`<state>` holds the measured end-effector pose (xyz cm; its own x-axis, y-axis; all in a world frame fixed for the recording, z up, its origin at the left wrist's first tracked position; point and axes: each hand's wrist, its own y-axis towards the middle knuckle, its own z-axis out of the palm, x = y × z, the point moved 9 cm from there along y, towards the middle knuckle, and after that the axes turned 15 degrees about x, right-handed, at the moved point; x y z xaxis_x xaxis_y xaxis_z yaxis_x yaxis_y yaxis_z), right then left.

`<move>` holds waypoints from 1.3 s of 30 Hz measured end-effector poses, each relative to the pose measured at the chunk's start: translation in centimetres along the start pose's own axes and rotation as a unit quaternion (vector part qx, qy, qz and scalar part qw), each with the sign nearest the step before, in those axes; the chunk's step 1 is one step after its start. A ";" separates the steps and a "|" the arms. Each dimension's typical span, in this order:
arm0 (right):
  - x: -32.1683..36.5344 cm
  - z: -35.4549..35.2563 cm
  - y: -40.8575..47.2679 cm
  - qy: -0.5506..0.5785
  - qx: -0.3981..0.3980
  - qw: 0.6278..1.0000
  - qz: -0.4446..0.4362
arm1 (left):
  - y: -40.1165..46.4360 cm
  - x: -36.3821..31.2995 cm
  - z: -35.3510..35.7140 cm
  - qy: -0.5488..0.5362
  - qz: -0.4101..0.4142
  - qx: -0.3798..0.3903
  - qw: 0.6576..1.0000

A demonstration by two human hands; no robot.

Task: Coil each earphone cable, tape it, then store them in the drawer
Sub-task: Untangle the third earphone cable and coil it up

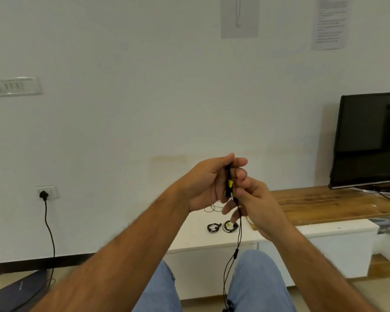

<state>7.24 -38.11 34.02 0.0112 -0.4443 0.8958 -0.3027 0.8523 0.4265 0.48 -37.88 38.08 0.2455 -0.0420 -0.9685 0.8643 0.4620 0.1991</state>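
**Cable held up over the desk, mid-coil**

Knees at the bottom, loose cable (239, 233) ends dangling between them. Both hands are raised above the desk's (189, 239) front edge: left hand (208, 184) curled round a folded cable bundle with a yellow tape (230, 183) bit on it, right hand (254, 206) pinching the strand just below. Behind them, two coils (222, 227) sit side by side on the white top. Farther right, a TV (369, 140) stands on a wood top (324, 203), near its back edge.

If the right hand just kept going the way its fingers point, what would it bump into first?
Most likely the left hand: the right hand points up and left at it, with only the bunched earphone cable and its yellow tape between them. Depth is unclear.
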 end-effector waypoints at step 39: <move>2.8 -3.0 -0.3 -0.089 -0.020 0.991 -0.101 | -1.4 4.0 -0.1 0.082 -0.212 0.027 0.973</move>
<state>10.26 -38.80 36.76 -0.1015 -0.6461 0.7565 -0.2729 0.7493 0.6034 0.19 -38.61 33.93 -0.2080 -0.0756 -0.9752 0.8954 0.3866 -0.2209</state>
